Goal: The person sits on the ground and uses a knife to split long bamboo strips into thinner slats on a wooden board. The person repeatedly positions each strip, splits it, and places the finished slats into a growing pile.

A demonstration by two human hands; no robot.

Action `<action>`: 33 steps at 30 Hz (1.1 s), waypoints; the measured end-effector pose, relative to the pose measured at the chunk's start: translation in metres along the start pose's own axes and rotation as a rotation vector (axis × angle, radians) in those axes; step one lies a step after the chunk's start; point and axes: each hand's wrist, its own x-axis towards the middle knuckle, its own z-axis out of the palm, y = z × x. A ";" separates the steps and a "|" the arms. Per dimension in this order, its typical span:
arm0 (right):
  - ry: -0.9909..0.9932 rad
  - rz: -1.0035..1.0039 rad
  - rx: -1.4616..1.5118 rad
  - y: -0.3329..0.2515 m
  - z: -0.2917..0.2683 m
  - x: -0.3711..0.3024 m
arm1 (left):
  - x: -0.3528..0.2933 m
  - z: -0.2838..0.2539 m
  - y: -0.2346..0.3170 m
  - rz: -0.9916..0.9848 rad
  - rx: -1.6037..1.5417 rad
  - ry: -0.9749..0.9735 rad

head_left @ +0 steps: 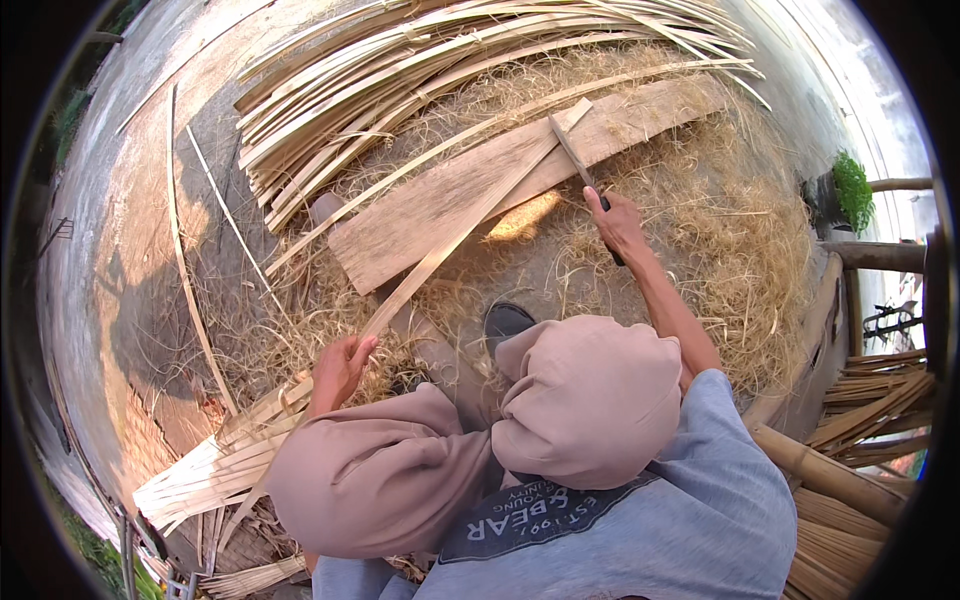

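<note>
My left hand (342,372) is closed round a long pale bamboo strip (450,245) beside my left knee. The strip slants up and away to the right, its far part lying over a flat wooden board (400,225). In my right hand (618,225) is a knife (570,150) with a dark handle. Its long narrow blade points away and to the left, meeting the strip near its far end; whether it cuts in cannot be made out. The board lies at a slant in front of my knees, with its near left end propped on a rounded log-like piece (440,345).
A large bundle of split bamboo strips (400,90) lies beyond the board. Curly shavings (720,250) cover the ground, thickest on the right. More pale strips (215,465) lie by my left side. Bamboo poles (830,470) and stacked strips (870,400) stand at the right.
</note>
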 end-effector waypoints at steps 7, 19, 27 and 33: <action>0.025 -0.087 -0.145 0.004 -0.011 0.019 | -0.022 -0.005 -0.012 -0.041 -0.191 -0.057; 0.066 -0.315 -0.195 0.023 0.008 0.019 | -0.040 -0.009 -0.060 -0.154 -0.304 -0.222; 0.094 -0.028 -0.112 0.000 -0.004 0.035 | -0.038 -0.016 -0.047 -0.131 -0.097 -0.182; 0.093 0.076 0.187 -0.007 0.034 0.018 | 0.017 0.040 0.046 0.502 -0.012 0.267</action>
